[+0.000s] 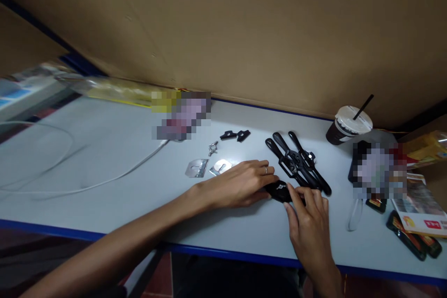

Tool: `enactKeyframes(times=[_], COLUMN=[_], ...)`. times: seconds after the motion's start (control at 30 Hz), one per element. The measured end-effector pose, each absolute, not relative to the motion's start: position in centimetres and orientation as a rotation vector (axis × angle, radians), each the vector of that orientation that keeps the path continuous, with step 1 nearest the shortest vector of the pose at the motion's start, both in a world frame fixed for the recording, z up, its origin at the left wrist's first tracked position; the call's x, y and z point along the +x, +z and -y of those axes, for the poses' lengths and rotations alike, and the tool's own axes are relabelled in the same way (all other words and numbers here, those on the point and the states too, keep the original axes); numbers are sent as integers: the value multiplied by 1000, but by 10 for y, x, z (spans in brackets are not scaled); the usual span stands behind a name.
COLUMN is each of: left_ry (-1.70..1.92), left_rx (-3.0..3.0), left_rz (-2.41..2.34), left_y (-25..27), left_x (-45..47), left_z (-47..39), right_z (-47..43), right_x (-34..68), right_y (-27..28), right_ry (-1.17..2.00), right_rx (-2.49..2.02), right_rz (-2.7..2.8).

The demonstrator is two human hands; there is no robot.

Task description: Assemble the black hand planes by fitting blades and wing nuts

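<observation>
Spokeshave body, black: one piece (pixel 278 191), at the near side of the counter (pixel 244 237), between our two hands, its ends hidden by fingers; a pale spot at its centre is too small for us to identify.
Left hand: (pixel 249 179) fingers curled over the body's left end, palm low over the counter.
Right hand: (pixel 309 214) thumb and forefinger closed in a pinch on the body's right side; we cannot tell how firmly.
Blades, slotted steel: two (pixel 197 168) (pixel 220 166), lying flat, one just beside our left hand; best lifted by the sides, never the edge.
Thumbscrews, silver: a small cluster (pixel 213 148) beyond the blades; apt to roll, we judge.
Lever caps, black: two (pixel 228 135) (pixel 243 135), side by side.
Spokeshaves, black: three (pixel 295 160), grouped just beyond our right hand; worth leaving elbow room.
Handling note: we would steady the body with the left, leave fine finger work to the right, and keep its centre in sight.
</observation>
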State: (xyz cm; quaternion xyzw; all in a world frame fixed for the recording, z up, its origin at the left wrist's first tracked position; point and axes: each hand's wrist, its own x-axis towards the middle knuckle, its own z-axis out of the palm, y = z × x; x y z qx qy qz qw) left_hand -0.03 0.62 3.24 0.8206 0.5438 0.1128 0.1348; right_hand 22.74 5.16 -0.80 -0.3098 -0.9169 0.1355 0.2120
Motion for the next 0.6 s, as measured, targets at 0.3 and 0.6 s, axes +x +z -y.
enactKeyframes(times=[0.3, 0.6], left_ry=[435, 416], left_rx=[2212, 2268], left_rz=[-1527, -1518], left_y=[22, 23], left_x=[3, 1], left_z=[-2, -2], right_z=[-58, -62], right_x=[238, 232], right_y=[-7, 1], right_ry=[451, 384], right_rx=[-828, -857], right_rz=[2482, 2406])
